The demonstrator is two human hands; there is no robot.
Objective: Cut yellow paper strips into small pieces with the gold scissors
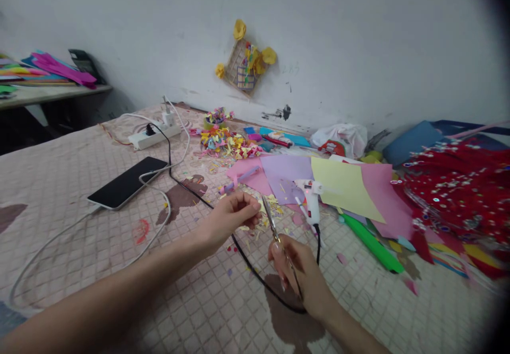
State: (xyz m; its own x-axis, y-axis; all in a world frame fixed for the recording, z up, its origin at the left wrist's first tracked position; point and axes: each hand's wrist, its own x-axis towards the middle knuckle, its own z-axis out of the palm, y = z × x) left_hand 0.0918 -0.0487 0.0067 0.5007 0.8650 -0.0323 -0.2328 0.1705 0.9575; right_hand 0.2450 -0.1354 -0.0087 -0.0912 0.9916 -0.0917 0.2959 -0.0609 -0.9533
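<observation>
My right hand point(297, 263) is wrapped around a pair of metal scissors point(271, 220), whose narrow blades point up and away from me. Left of the blade tips, my left hand point(238, 210) has thumb and fingers pinched together; whatever lies between them is too small to make out. Small yellow paper scraps point(274, 210) are scattered on the table under both hands. A white glue gun point(313, 202) with a small red light lies just beyond my right hand. Its black cord point(255, 273) loops below my hands.
Purple paper point(287, 173) and yellow paper point(342, 181) sheets lie behind the glue gun. A green stick point(372, 245) and red glittery strips point(458, 189) are on the right. A tablet point(129, 181), a white cable point(169, 205) and a power strip point(155, 136) occupy the left. Cut paper bits point(227, 142) form a pile.
</observation>
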